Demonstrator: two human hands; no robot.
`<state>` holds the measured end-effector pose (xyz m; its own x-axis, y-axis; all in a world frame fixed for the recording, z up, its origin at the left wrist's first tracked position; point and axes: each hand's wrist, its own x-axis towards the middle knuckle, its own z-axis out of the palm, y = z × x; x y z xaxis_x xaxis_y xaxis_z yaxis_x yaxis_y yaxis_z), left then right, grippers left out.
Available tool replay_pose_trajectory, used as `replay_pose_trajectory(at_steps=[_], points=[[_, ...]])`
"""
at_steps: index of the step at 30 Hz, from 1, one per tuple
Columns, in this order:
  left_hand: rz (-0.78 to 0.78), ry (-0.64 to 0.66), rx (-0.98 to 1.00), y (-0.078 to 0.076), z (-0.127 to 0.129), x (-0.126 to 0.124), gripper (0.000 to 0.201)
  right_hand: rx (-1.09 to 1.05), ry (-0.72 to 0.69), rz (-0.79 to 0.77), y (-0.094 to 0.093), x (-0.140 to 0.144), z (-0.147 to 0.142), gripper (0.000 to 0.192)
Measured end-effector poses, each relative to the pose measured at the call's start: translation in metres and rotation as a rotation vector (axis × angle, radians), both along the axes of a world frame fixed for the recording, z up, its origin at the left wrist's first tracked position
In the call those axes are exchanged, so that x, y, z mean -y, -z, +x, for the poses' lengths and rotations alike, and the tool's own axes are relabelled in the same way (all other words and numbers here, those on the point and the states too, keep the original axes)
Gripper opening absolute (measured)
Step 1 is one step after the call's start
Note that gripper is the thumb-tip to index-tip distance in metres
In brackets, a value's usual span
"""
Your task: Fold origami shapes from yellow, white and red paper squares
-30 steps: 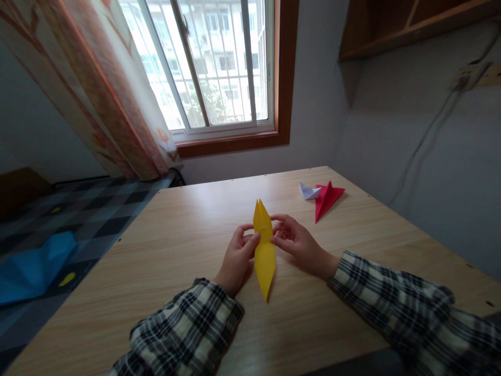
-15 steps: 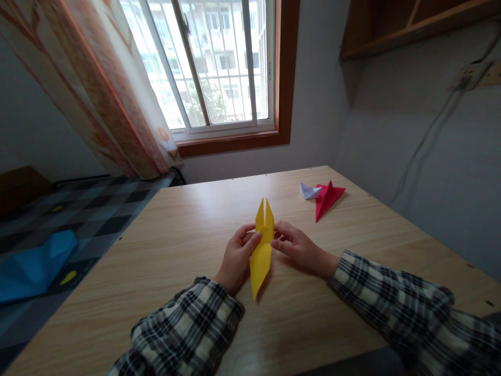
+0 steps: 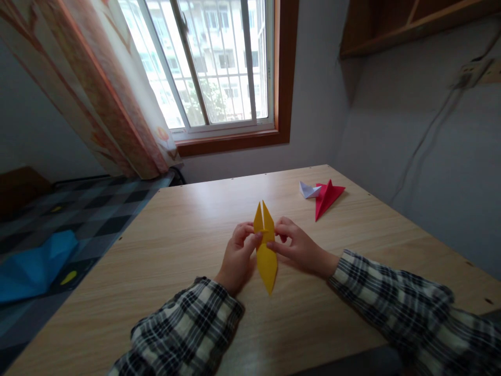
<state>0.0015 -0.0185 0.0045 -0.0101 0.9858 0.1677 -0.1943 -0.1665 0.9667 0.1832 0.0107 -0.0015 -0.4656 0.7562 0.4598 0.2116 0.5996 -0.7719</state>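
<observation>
A folded piece of yellow paper [image 3: 267, 263] is held up between my two hands, over the middle of the table. Its upper end splits into two narrow points, and its lower end tapers to one point aimed towards me. My left hand [image 3: 239, 253] pinches the left edge near the middle, thumb on the front face. From the other side my right hand [image 3: 297, 245] grips the right edge, its thumb pressed on the front just below the left thumb. Fingers behind the paper are partly hidden.
On the wooden table [image 3: 188, 219], a small white folded paper boat shape [image 3: 309, 190] touches a red folded paper piece [image 3: 329, 197] at the back right. Blue creased paper [image 3: 39, 263] lies on the checked cloth [image 3: 113, 209] at left. A window [image 3: 219, 68] is ahead.
The yellow paper has tilted, its lower point swinging to the right. My right thumb has moved left onto the paper's front face. The other papers stay put.
</observation>
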Motion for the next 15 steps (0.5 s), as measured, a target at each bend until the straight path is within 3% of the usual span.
replay_pose_trajectory(at_steps=[2, 11, 15], points=[[-0.026, 0.052, 0.061, -0.0013, 0.0025, 0.0026, 0.024, -0.003, -0.003, -0.002, -0.0007, 0.0009, 0.0006, 0.02], [-0.083, 0.057, 0.147, -0.0002, 0.0051, 0.0035, 0.03, -0.003, -0.119, 0.0, -0.0014, 0.0064, -0.0016, 0.03], [-0.11, 0.126, 0.147, 0.0008, 0.0042, 0.0028, 0.033, -0.024, -0.104, -0.003, -0.0039, 0.0085, -0.0024, 0.029]])
